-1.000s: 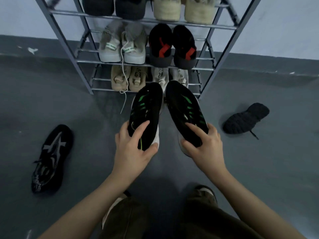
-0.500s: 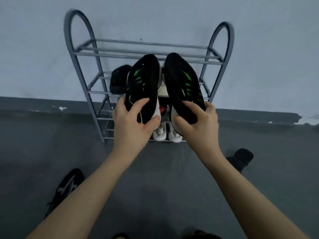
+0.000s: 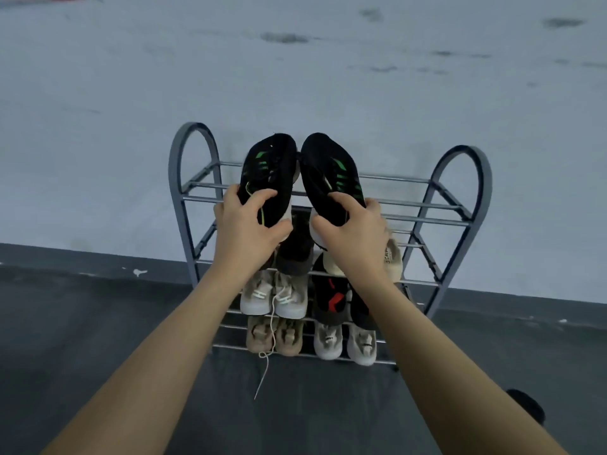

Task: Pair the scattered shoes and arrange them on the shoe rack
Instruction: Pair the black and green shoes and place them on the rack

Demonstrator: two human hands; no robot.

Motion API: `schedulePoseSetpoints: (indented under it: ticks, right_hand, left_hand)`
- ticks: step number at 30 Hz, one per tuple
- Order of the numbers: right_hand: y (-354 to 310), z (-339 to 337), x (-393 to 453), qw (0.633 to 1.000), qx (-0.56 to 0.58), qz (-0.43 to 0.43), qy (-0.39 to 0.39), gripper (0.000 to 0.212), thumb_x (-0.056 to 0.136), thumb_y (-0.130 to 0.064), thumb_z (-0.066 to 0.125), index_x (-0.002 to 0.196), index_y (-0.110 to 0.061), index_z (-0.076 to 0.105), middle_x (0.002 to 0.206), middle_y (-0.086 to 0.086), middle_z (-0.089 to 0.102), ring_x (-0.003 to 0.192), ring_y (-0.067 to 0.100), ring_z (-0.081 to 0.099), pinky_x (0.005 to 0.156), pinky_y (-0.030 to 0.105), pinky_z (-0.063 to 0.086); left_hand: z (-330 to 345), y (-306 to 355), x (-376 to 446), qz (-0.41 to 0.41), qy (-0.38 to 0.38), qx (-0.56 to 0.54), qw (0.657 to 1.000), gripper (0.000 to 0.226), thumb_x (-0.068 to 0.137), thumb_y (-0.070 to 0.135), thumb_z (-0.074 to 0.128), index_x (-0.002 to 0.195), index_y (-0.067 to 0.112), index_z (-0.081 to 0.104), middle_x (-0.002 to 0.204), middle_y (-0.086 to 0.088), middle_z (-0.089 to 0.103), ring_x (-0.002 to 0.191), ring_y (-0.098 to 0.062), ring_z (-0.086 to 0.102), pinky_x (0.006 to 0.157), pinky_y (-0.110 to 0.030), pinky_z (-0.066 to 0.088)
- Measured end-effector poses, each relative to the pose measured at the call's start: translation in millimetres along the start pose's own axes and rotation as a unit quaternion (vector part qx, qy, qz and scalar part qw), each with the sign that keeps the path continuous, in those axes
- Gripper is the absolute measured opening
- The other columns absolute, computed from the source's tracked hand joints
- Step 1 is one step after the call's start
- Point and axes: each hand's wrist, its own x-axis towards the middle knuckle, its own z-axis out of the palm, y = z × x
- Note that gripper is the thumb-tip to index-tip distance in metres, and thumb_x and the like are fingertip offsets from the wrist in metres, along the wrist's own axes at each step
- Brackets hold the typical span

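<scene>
While black-green pair hangs over top tier, left shoe (image 3: pixel 267 178) clamped at heel by left hand (image 3: pixel 244 229), right shoe (image 3: pixel 331 178) by right hand (image 3: pixel 353 233); toes toward wall, likely for sliding onto bare top bars of shoe rack (image 3: pixel 423 201); lower tiers hold pairs.

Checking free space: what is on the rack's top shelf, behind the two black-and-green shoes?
The top shelf shows only bare bars either side. The left hand and right hand hold the black-and-green shoes over its middle, hiding that part.
</scene>
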Motion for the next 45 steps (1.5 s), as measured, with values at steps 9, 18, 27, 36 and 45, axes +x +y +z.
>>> schedulePoseSetpoints:
  ticks: [9,18,27,36,45]
  right_hand:
    - [6.3,70.3,67.6,0.999,-0.047,0.023,0.004,0.054,0.069,-0.045,0.061,0.121,-0.034,0.052,0.125,0.009,0.047,0.114,0.035,0.042,0.1,0.045,0.026]
    - [23.6,68.3,78.8,0.997,-0.026,-0.02,-0.073,0.076,0.066,-0.066,0.055,0.133,-0.033,0.042,0.129,0.005,0.044,0.12,0.03,0.047,0.104,0.05,0.035]
    - [10.1,79.6,80.5,0.998,-0.015,-0.05,-0.018,0.058,0.072,-0.051,0.065,0.126,-0.034,0.054,0.123,0.008,0.052,0.114,0.031,0.049,0.102,0.05,0.035]
    - [16.2,92.6,88.5,0.993,-0.082,-0.072,-0.034,0.053,0.078,-0.052,0.062,0.127,-0.032,0.056,0.126,0.014,0.05,0.108,0.039,0.046,0.097,0.049,0.038]
    - [12.7,92.3,87.6,0.99,-0.114,-0.055,-0.067,0.06,0.079,-0.062,0.055,0.134,-0.039,0.044,0.142,0.016,0.033,0.121,0.042,0.038,0.106,0.05,0.028]
  left_hand:
    - [28.7,-45.3,73.8,-0.013,-0.014,0.013,1.0,0.051,0.069,0.034,0.071,0.118,0.031,0.059,0.13,-0.004,0.043,0.118,-0.031,0.036,0.1,-0.043,0.035]
    - [23.2,-65.3,93.3,-0.034,-0.129,0.075,0.988,0.07,0.062,0.063,0.062,0.126,0.044,0.042,0.136,0.0,0.032,0.123,-0.032,0.037,0.108,-0.047,0.029]
    - [35.9,-60.2,91.4,0.011,-0.051,0.017,0.998,0.064,0.069,0.042,0.075,0.127,0.03,0.051,0.132,-0.009,0.04,0.119,-0.033,0.043,0.103,-0.045,0.036]
    - [22.4,-80.1,115.5,0.006,-0.208,0.014,0.978,0.054,0.083,0.038,0.06,0.133,0.035,0.039,0.137,-0.004,0.024,0.12,-0.024,0.042,0.101,-0.028,0.032]
    - [24.3,-75.1,107.8,0.006,-0.198,0.033,0.98,0.064,0.082,0.045,0.055,0.139,0.041,0.024,0.146,-0.005,0.022,0.13,-0.032,0.033,0.108,-0.045,0.03]
